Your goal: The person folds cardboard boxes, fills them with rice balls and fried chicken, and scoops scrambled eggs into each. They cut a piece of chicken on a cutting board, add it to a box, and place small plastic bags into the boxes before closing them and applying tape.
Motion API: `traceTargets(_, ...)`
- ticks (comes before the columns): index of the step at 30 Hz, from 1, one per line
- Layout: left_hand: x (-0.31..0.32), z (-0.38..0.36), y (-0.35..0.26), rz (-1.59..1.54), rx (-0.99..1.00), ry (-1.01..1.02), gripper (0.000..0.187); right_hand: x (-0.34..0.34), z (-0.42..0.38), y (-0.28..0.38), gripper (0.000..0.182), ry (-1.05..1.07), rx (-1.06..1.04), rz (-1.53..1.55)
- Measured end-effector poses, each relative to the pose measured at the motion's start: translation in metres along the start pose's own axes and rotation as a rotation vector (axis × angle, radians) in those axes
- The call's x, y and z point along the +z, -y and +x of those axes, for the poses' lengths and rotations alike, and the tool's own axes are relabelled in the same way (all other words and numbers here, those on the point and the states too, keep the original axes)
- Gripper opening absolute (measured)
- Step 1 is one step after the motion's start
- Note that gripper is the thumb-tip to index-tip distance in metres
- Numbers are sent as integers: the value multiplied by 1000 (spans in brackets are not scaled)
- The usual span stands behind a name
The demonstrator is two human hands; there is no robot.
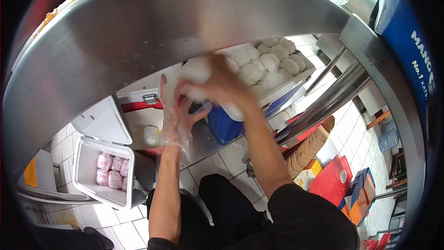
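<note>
A loose clear plastic glove covers my left hand [178, 111], which is raised with its fingers spread over the gap between two cool boxes. My right hand [217, 81] is smeared by motion just above and to the right of it, near the left glove's fingers. A blurred whitish shape [196, 71] lies beside my right hand; whether that hand holds it I cannot tell. Many round white wrapped bundles [270, 62] fill the blue and white box [225, 127] at the right. In the open red and white box [138, 122] sits one white bundle [151, 135].
A steel counter edge [138, 28] arches above my hands. At the lower left, an open white cool box [83, 171] holds several pink-printed wrapped items [111, 171]. Steel legs [328, 99], stacked brown cartons [310, 150] and a red box [330, 178] stand to the right.
</note>
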State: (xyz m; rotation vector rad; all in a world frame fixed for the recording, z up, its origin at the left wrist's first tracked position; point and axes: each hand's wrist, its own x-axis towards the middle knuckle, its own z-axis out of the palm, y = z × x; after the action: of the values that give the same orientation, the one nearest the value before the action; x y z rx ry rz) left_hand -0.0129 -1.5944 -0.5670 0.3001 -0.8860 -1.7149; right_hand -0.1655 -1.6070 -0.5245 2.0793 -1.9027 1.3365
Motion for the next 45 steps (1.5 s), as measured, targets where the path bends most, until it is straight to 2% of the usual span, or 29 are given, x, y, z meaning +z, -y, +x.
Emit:
traceTargets(1, -3, -2, 1, -79, 31, 148, 79, 8, -8, 2, 77, -29, -188, -86)
traceTargets(2, -3, -5, -1, -95, -59, 54, 72, 10, -13, 14, 74, -75, -373, -178)
traceTargets(4, -21, -10, 0, -199, -229, -97, 53, -11, -4, 18, 66, 446, 33, 421)
traceTargets(5, -19, -13, -4, -195, -231, -100, 53, -23, 3, 17, 62, 618, 291, 638)
traceTargets(6, -13, -15, -9, -376, -263, -126, 49, -45, 26, -4, 57, 719, 539, 774)
traceTargets(7, -8, -17, -15, -560, -290, -154, 45, -50, 50, -32, 33, 551, 629, 534)
traceTargets(9, -11, -22, -20, -518, -278, -130, 46, -8, 87, -158, 55, 289, 509, -100)
traceTargets(10, -12, -22, -23, -564, -273, -81, 47, 13, 106, -221, 68, 158, 520, -402)
traceTargets(12, -19, -19, -29, -603, -253, -26, 48, 30, 101, -217, 73, 256, 525, -612)
traceTargets(14, -28, -18, -28, -621, -247, 11, 50, 36, 76, -197, 80, 456, 717, -682)
traceTargets(17, -27, -20, -31, -565, -239, -23, 50, 20, 72, -173, 89, 393, 776, -558)
traceTargets(24, -27, -26, -35, -529, -278, -84, 47, 30, 74, -195, 84, 491, 714, -596)
traceTargets(27, -26, -23, -40, -602, -274, -47, 47, 13, 83, -183, 84, 550, 596, -599)
traceTargets(28, -22, -22, -39, -577, -259, -129, 48, 6, 84, -180, 83, 394, 706, -389)
traceTargets(29, -20, -19, -38, -554, -247, -213, 49, 0, 84, -165, 81, 274, 696, -255)
traceTargets(31, -25, -13, -33, -566, -240, -217, 51, -13, 85, -134, 77, 50, 635, 18)
traceTargets(33, -27, -6, -27, -520, -180, -209, 49, -26, 70, -78, 73, 97, 287, 42)
traceTargets(34, -25, -5, -25, -518, -177, -210, 49, -20, 51, -41, 73, 136, 234, 39)
traceTargets(36, -23, -6, -21, -397, -134, -38, 60, -9, 15, 33, 73, 211, 128, 38)
traceTargets(37, -29, -7, -17, -392, -139, -41, 60, 27, 2, 28, 77, 240, -112, 25)
traceTargets(38, -41, -7, -11, -478, -175, -79, 60, 30, -11, 60, 83, 275, 28, -56)
traceTargets(39, -50, -7, -10, -567, -207, -117, 60, 36, -10, 63, 83, 276, 29, -52)
traceTargets(40, -53, -7, -15, -560, -165, -69, 58, 39, -8, 69, 87, 264, -23, -70)
traceTargets(43, -59, -12, -25, -548, -150, -24, 57, 18, 12, 79, 101, 392, -61, -41)
traceTargets(45, -53, -12, -30, -519, -136, -52, 62, 1, 24, 92, 102, 609, -24, 61)
